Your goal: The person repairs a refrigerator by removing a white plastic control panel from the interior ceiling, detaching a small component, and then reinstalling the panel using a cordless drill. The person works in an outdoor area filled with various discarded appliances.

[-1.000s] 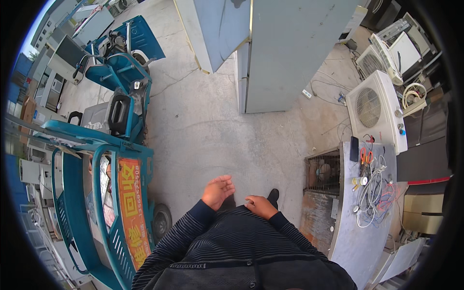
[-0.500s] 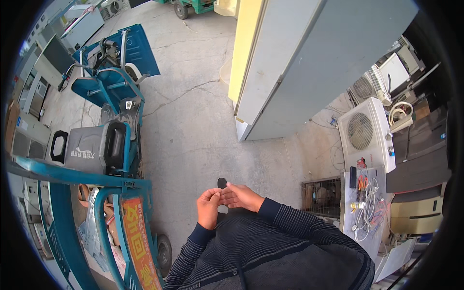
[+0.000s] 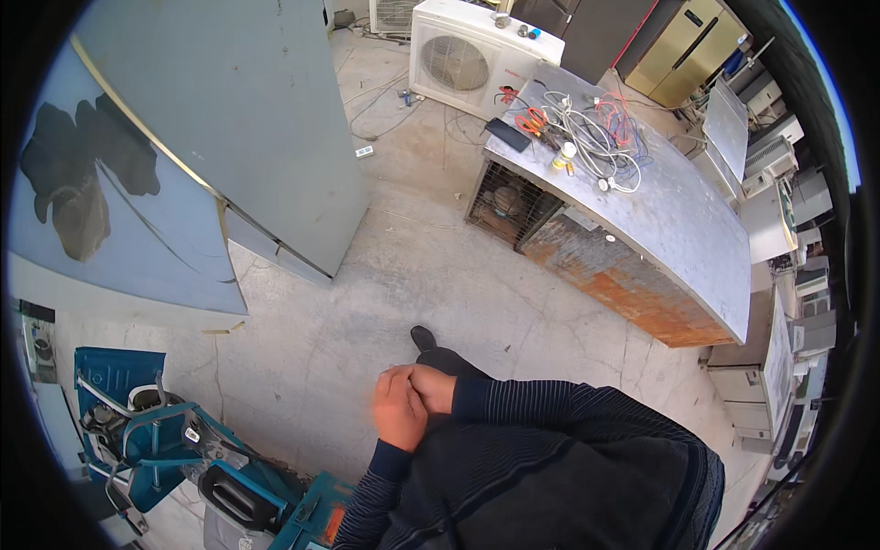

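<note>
My left hand (image 3: 400, 411) and my right hand (image 3: 435, 392) meet in front of my dark striped top, closed together with fingers overlapping; whatever may be inside them is hidden. My left hand is slightly blurred. Beyond them, a dark shoe (image 3: 423, 337) shows on the concrete floor (image 3: 321, 339). To the right stands a rusty metal bench (image 3: 687, 266), with a cage-like opening in its front and tangled cables (image 3: 596, 128), orange-handled tools (image 3: 532, 124), a small tub (image 3: 563, 155) and a black phone-like object (image 3: 508, 135) on top.
Tall grey appliance cabinets (image 3: 293, 165), one with a dark flower pattern, fill the upper left. A white outdoor air-conditioner unit (image 3: 481, 60) stands behind the bench. A teal cargo tricycle (image 3: 156, 440) is at lower left. More appliances (image 3: 770, 394) line the right side.
My view has turned to the right, bringing the bench more central and moving the tricycle down to the lower left. My hands have closed together more tightly.
</note>
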Demonstrator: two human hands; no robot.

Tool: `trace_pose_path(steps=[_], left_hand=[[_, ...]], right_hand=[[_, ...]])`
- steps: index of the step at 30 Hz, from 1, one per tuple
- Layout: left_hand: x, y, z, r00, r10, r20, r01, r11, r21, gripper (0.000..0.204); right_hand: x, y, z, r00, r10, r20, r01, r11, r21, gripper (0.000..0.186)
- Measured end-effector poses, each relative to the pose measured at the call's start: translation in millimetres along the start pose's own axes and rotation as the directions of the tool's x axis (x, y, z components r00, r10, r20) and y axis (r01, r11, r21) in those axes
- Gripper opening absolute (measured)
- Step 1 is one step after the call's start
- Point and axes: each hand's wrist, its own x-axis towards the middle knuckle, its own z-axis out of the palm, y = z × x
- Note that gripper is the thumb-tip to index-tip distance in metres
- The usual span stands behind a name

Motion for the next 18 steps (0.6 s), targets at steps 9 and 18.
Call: trace_pose_path(steps=[9,18], left_hand=[[98.8,19.3,102.2,0.989,0.064,0.131,-0.071,0.996,0.052,0.02],[117.3,-20.3,113.7,0.833,-0.451,0.32,0.459,0.887,0.055,0.016]], right_hand=[[1.9,-128.7,-78.8,0.991,-0.131,-0.018,0.132,0.968,0.214,0.032],[-89.0,-423.0,-326.2,0.45,-0.488,-0.748,0.802,0.59,0.098,0.029]])
